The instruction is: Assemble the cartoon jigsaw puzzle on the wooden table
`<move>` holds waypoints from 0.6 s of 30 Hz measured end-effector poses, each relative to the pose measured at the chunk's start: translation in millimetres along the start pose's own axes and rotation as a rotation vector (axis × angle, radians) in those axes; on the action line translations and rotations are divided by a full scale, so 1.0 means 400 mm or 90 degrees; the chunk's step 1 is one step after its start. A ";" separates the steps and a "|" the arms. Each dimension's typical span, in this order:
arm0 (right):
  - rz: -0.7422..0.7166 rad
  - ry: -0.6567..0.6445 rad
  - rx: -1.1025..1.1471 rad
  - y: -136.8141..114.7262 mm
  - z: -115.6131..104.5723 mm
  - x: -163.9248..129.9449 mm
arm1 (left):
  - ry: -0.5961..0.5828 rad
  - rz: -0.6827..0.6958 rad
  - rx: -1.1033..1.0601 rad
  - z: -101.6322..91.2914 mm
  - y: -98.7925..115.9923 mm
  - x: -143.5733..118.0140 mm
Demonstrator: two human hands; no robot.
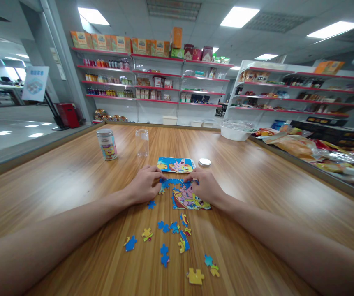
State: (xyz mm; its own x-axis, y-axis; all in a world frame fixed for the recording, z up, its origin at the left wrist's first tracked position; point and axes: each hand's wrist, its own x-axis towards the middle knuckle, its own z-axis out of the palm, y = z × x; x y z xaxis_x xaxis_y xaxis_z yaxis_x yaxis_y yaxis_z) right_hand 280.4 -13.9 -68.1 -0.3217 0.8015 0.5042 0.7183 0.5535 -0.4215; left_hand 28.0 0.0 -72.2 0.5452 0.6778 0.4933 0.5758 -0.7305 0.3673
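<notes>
Yellow cardboard makes up the nearest puzzle piece [195,276], lying flat on the wood-grain desk [81,267]. Just beyond it, to the right, is a joined teal-and-yellow pair [212,265], and farther up are more loose pieces, among them a blue pair [164,255] and a yellow piece with a green edge [146,234]. One blue piece [151,204] lies near the left hand [146,183].

Past these sits the partly assembled puzzle [190,197], between the two hands, with a gap at its lower left. The left hand bends its fingers over the upper-left corner; the right hand [207,187] rests its fingertips at the upper edge. Whether either pinches a piece I cannot tell. This looks like the step of seating the top-left border; the next move would call for steadying the joined part and matching a piece to the gap.

Farther off stand the picture card [177,164], a silver-topped lid [204,163], a printed canister [107,144] and a clear jar [142,143], then stocked shelves [156,75].
</notes>
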 end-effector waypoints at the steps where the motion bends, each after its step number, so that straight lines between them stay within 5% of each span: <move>1: 0.006 -0.015 -0.002 0.000 0.002 0.000 | -0.005 0.001 -0.002 0.001 0.000 0.000; 18: 0.014 -0.031 0.007 0.004 0.003 0.000 | -0.014 0.043 -0.026 0.005 -0.005 0.007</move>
State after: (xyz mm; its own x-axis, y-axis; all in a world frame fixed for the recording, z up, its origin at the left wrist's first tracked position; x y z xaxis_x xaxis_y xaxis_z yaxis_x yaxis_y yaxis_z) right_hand 280.9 -12.8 -69.9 -0.3360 0.8232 0.4577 0.7184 0.5383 -0.4406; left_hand 29.5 3.4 -73.0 0.5963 0.6277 0.5004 0.5115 -0.7775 0.3658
